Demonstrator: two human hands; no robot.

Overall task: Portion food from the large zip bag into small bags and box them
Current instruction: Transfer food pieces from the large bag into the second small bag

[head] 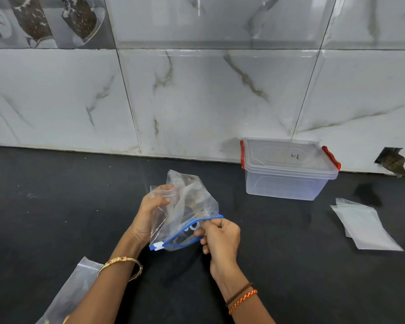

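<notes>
The large zip bag [185,211] is gripped at its body by the left hand [150,206] while its blue rim is pinched by the right hand [218,235] fingers [208,224], seemingly so the mouth is held open above the bench [56,206].

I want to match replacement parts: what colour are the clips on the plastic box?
Red, on the lidded clear box's two ends; clearest in the head view.

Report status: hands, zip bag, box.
Left hand holds zip bag by its body; right hand pinches the blue zip edge. Bag mouth open, food inside. Box lidded, clips down, by the wall. Small bags lie right.
</notes>
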